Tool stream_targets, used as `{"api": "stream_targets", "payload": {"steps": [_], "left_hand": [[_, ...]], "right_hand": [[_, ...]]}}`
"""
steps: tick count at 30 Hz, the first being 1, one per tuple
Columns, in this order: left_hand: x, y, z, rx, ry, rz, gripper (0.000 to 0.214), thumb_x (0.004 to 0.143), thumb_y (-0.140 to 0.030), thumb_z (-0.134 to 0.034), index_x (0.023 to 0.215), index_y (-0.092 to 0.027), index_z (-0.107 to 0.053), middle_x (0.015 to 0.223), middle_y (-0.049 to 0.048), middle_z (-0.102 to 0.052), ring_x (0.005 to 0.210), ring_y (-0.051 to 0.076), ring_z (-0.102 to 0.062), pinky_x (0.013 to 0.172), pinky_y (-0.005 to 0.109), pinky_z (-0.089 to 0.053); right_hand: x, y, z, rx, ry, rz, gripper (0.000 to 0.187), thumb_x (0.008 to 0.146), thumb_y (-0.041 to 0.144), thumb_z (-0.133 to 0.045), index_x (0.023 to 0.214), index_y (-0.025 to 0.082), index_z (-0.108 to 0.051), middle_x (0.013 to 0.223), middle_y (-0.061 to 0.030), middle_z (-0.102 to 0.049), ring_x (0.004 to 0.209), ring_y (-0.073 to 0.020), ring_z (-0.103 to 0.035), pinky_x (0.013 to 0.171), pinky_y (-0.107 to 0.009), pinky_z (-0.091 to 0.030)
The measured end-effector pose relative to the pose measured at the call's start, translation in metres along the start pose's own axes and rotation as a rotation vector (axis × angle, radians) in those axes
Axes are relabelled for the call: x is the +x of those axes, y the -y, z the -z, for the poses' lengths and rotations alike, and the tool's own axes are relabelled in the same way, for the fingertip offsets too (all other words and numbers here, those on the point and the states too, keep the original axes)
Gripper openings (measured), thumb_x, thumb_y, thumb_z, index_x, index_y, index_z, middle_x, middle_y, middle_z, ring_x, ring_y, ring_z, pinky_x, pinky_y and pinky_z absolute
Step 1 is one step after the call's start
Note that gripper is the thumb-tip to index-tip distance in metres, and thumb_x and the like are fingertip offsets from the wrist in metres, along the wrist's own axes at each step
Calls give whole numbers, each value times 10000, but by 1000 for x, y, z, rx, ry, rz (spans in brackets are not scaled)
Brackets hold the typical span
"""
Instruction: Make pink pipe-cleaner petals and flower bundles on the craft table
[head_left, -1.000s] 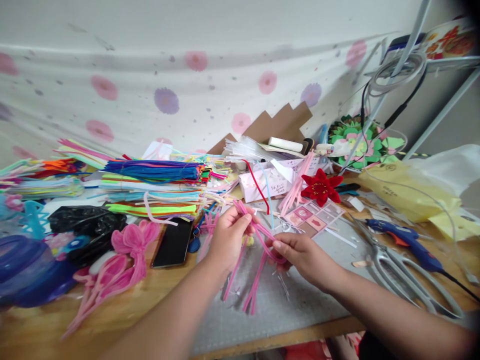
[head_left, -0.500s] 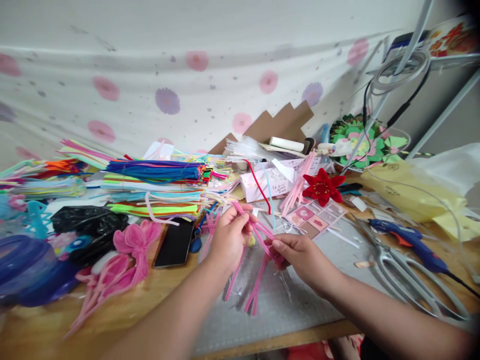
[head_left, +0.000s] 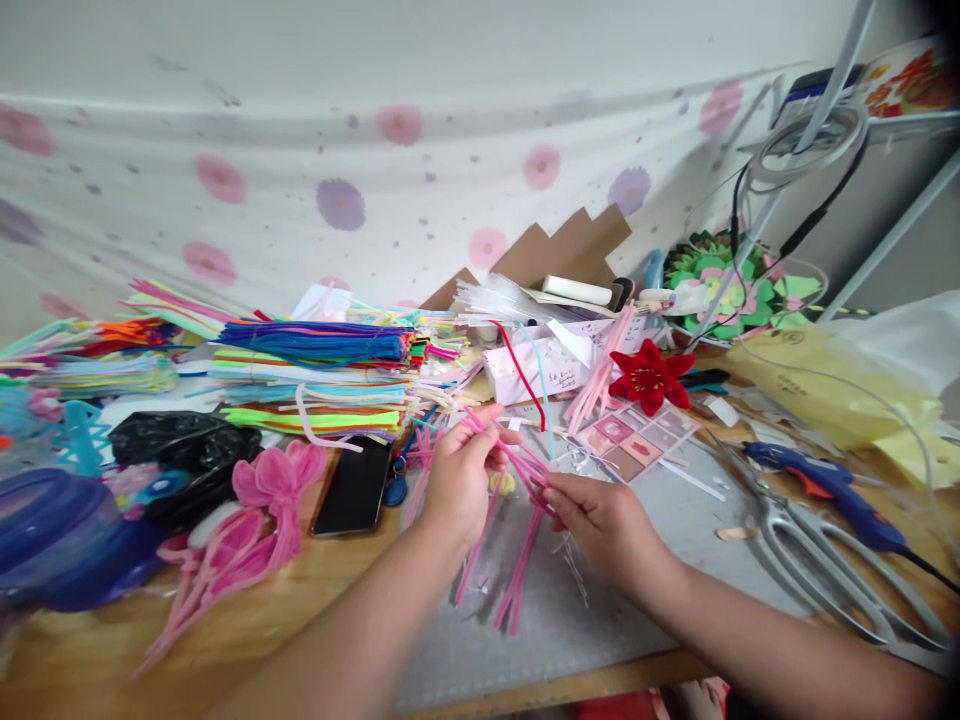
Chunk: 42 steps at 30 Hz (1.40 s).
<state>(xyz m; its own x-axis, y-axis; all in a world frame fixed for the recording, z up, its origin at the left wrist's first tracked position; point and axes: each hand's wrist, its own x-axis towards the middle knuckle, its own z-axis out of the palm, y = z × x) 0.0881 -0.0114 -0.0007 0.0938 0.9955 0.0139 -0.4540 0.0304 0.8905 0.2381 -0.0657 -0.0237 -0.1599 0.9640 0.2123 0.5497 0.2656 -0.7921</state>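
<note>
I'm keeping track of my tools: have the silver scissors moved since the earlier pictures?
No, the silver scissors keep the same place against the blue glue gun.

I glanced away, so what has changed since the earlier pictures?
The right hand has shifted its grip slightly, and the looped end of the pink stems no longer shows. It and the left hand still hold them; the red flower and scissors stayed put.

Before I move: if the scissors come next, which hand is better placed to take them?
Probably the right hand: the scissors lie on its side, while the left hand is farther off. Both hands grip the pink stems, so the left would likely have to hold them alone.
</note>
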Motion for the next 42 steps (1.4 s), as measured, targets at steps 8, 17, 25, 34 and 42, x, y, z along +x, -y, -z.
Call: {"api": "stream_targets", "payload": {"steps": [8, 17, 25, 34, 42], "left_hand": [[1, -10, -1, -126, 50, 26, 298, 718, -311, -681, 945, -120, -650, 731, 60, -673, 548, 75, -519, 529, 188, -382], [2, -7, 1, -30, 80, 13, 203, 760, -314, -651, 840, -128, -670, 734, 55, -680, 546, 67, -531, 524, 174, -380], [-11, -1, -9, -86, 117, 49, 161, 754, -292, -660, 805, -145, -701, 772, 54, -674, 715, 124, -595, 676, 232, -441], [-17, 1, -13, -92, 159, 50, 151, 749, -271, -667, 805, -142, -721, 637, 6, -588, 615, 95, -521, 654, 225, -423], [-20, -4, -8, 82, 167, -41, 194, 784, -326, -627, 862, -173, -716, 755, 24, -615, 715, 127, -521, 717, 256, -406]], "right_hand": [[8, -5, 5, 264, 64, -207, 288, 856, 350, -429, 659, 167, -530, 524, 44, -438, 467, -90, -466, 483, -204, -360], [6, 1, 15, 112, 67, -45, 334, 886, 413, -403, 981, 161, -601, 723, -20, -586, 628, -140, -536, 584, -245, -415], [8, 18, 7, -229, 38, 2, 301, 876, 255, -424, 1151, 186, -525, 816, -52, -644, 682, -182, -571, 625, -275, -391], [13, 10, 1, 323, 159, -35, 335, 922, 458, -333, 907, 162, -491, 732, -47, -599, 621, -140, -533, 575, -251, -405], [7, 11, 1, 629, 248, -99, 380, 884, 543, -396, 936, 171, -453, 599, 51, -444, 448, -74, -416, 434, -200, -305]]}}
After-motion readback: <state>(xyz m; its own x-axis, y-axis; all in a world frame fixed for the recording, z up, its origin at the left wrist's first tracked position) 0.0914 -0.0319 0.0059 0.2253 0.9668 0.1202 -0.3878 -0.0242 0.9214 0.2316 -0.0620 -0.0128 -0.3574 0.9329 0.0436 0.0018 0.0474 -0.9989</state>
